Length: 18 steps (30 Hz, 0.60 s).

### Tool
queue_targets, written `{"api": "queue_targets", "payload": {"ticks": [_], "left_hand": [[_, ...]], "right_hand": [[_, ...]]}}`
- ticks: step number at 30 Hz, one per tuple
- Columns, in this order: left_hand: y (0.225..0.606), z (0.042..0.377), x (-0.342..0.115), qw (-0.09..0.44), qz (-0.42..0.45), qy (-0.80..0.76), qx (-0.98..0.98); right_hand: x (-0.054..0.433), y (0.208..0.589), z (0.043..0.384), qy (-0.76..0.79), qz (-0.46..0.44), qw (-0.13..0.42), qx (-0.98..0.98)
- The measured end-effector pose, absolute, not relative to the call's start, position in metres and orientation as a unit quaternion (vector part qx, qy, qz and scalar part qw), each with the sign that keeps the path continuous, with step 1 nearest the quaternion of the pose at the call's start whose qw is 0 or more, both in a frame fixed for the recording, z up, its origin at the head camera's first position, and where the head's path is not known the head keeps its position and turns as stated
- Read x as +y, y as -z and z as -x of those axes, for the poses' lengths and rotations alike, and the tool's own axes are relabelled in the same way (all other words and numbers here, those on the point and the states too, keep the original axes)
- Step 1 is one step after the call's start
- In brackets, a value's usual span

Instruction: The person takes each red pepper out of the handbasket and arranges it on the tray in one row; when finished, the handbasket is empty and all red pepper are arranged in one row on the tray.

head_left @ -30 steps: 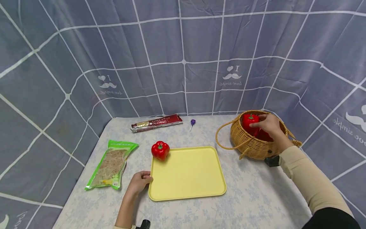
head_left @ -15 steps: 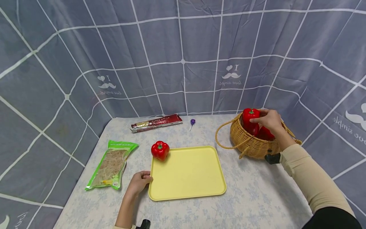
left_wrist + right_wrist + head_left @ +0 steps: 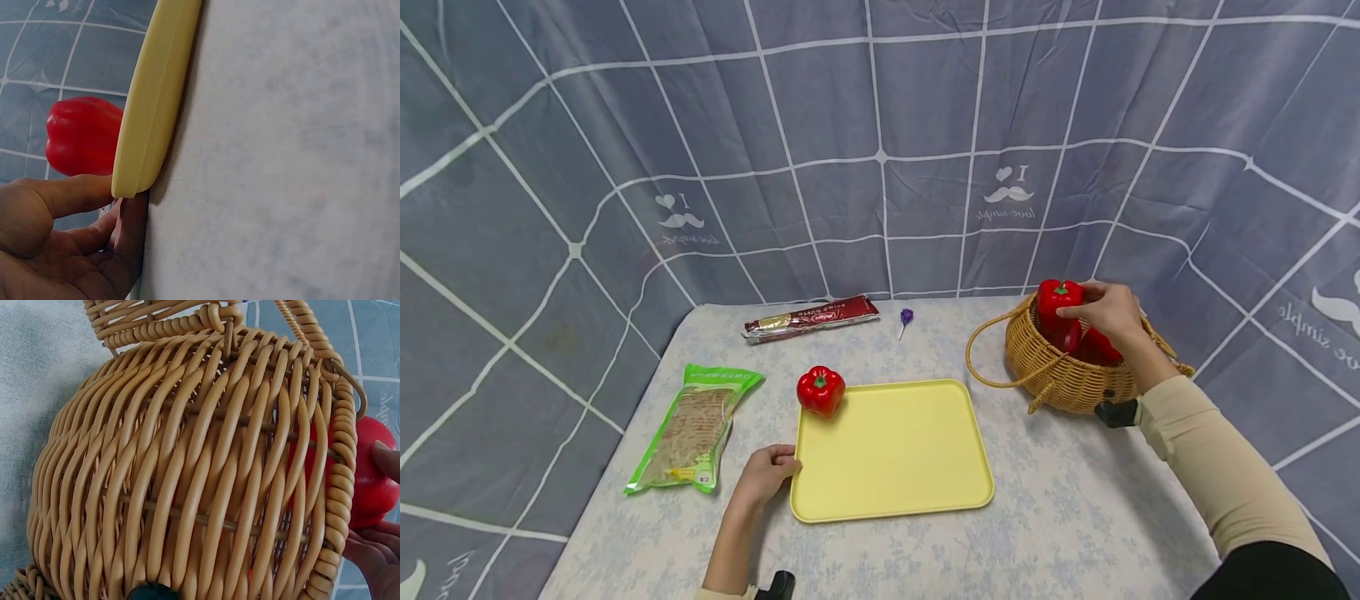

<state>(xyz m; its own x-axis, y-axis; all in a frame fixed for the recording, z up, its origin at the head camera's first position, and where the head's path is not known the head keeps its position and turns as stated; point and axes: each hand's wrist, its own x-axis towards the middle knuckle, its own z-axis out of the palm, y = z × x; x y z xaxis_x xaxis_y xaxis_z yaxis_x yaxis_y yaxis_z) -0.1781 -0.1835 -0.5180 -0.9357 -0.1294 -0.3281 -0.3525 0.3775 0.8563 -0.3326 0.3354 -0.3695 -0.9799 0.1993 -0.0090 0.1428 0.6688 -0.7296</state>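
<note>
My right hand (image 3: pixel 1108 312) grips a red bell pepper (image 3: pixel 1057 297) at the mouth of the wicker basket (image 3: pixel 1037 367), its top showing above the rim. More red items (image 3: pixel 1099 347) lie inside, partly hidden by the hand and the basket wall. In the right wrist view, my thumb and fingers are around the pepper (image 3: pixel 373 472) beyond the woven side. At the left edge of the yellow tray (image 3: pixel 891 450), my left hand (image 3: pixel 765 477) pinches the rim, thumb on top and fingers beneath in the left wrist view. A second red bell pepper (image 3: pixel 821 391) sits over the tray's far-left corner.
A green-edged clear bag of brown food (image 3: pixel 694 429) lies left of the tray. Behind it are a dark red foil packet (image 3: pixel 811 319) and a purple lollipop (image 3: pixel 906 320). A grey-blue gridded curtain (image 3: pixel 880 200) surrounds the back and sides of the table.
My right hand has lifted the bell pepper a little higher in the basket's mouth, uncovering more red below it. My left hand stays on the tray's rim.
</note>
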Motion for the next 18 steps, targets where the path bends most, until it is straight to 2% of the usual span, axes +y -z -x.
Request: {"api": "queue_targets", "payload": {"ticks": [18], "left_hand": [[0.516, 0.175, -0.182, 0.098, 0.145, -0.545, 0.82]], "right_hand": [[0.331, 0.357, 0.326, -0.416, 0.089, 0.033, -0.905]]}}
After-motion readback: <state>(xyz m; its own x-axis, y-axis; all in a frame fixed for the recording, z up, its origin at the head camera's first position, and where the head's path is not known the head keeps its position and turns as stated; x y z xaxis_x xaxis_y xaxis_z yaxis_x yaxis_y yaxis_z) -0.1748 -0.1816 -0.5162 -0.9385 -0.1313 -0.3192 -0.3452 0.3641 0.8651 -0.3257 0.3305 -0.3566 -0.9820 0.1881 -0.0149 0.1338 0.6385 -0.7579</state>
